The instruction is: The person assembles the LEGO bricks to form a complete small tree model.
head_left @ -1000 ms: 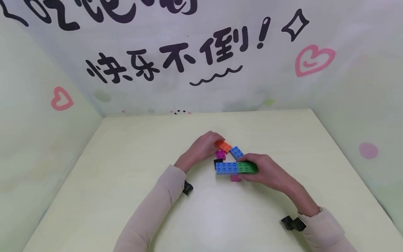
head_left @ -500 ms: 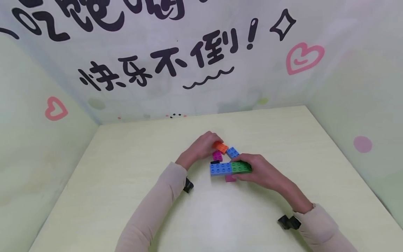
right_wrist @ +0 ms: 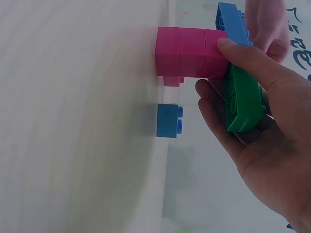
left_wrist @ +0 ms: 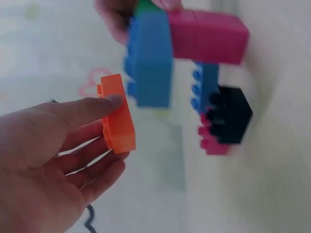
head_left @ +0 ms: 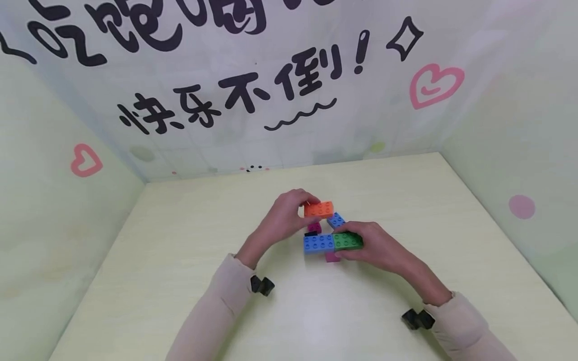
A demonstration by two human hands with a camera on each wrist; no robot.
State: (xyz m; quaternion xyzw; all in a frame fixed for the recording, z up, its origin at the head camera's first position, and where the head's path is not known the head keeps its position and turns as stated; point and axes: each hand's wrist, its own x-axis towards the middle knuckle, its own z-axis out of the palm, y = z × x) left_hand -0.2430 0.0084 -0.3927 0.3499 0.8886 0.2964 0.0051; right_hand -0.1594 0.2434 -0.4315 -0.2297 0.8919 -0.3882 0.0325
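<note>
My left hand [head_left: 282,218] pinches an orange toy building brick [head_left: 318,209] between thumb and fingers, raised off the table in the left wrist view. My right hand [head_left: 381,245] grips a green brick [head_left: 347,240] with its thumb in front and fingers behind. End to end with the green one lies a long blue brick [head_left: 318,243]. Both sit across the top of a stack of three pink bricks [right_wrist: 192,51], which stands upright on the table. The orange brick is apart from this build, behind it in the head view.
Behind the stack, a smaller blue brick [head_left: 336,219], a magenta brick [head_left: 314,228] and a black brick [left_wrist: 231,114] rest on the pale table [head_left: 289,311]. Printed walls [head_left: 207,145] enclose the table at the back and both sides.
My left hand has lifted the orange brick from among the loose bricks and turned it more level across the view. The right hand keeps its grip on the green brick. The head view has shifted slightly.
</note>
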